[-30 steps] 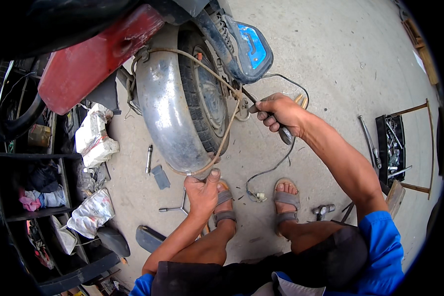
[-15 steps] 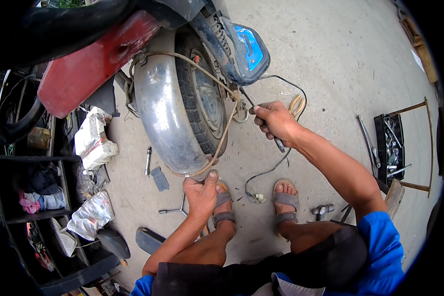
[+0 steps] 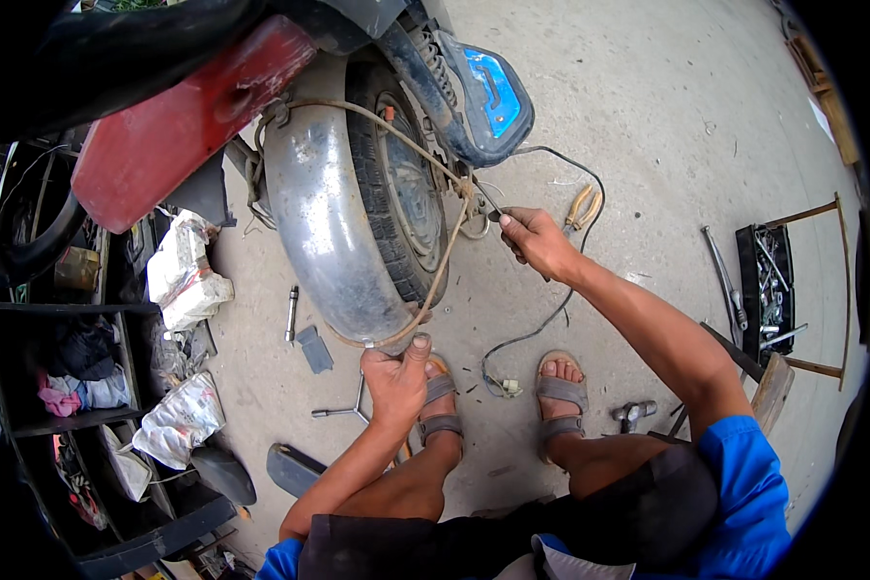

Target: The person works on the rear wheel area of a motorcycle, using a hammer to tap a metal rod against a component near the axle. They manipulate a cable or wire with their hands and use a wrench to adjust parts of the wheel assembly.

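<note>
A small motor vehicle's wheel, its tyre [image 3: 389, 227] worn and dusty, stands under a shiny metal mudguard [image 3: 304, 193]. Its lower rim is gripped by my left hand [image 3: 394, 375], thumb on the near side and fingers partly hidden behind the edge. Around the mudguard and over the wheel runs a tan cord [image 3: 445, 253], bunched beside the hub. My right hand [image 3: 535, 240] is closed round a slim, metal-shafted tool [image 3: 488, 196]; its tip points at the bunched cord near the axle, and my fingers hide most of its handle.
Yellow-handled pliers [image 3: 582, 206] and a black cable [image 3: 551, 314] lie right of the wheel. A hammer [image 3: 633, 415] rests beyond my right foot. Farther right is a black toolbox [image 3: 747, 280]. Shelving [image 3: 77, 420] stands at left; a cross wrench [image 3: 343, 413] lies near my left foot.
My right hand has shifted slightly up and left along with its tool, and its wrist has turned, so less of the handle shows. My left hand stays at the mudguard's edge.
</note>
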Action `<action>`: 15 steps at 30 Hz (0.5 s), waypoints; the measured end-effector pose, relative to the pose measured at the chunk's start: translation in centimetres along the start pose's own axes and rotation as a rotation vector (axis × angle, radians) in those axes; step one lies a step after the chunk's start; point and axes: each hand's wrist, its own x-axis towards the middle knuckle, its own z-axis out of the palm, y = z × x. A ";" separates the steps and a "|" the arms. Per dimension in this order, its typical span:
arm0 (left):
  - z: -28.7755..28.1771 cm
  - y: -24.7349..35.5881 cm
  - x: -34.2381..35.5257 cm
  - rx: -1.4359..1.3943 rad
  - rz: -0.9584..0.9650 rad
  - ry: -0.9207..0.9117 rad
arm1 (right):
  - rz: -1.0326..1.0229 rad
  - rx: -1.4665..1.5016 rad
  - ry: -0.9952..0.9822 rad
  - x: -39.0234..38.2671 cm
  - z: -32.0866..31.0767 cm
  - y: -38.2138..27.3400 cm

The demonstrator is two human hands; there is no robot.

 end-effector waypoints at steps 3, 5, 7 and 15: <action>0.0 -0.1 0.0 0.012 0.011 0.011 | 0.053 0.082 -0.055 -0.4 -0.3 0.5; 0.0 -0.1 0.0 0.012 0.012 0.013 | 0.102 0.114 -0.048 -0.7 -0.4 1.2; 0.0 -0.1 0.0 0.006 0.013 0.013 | 0.135 0.220 -0.019 -0.6 0.0 1.8; 0.0 0.0 0.0 0.015 0.015 0.009 | 0.519 0.439 -0.070 -2.3 -0.1 -5.0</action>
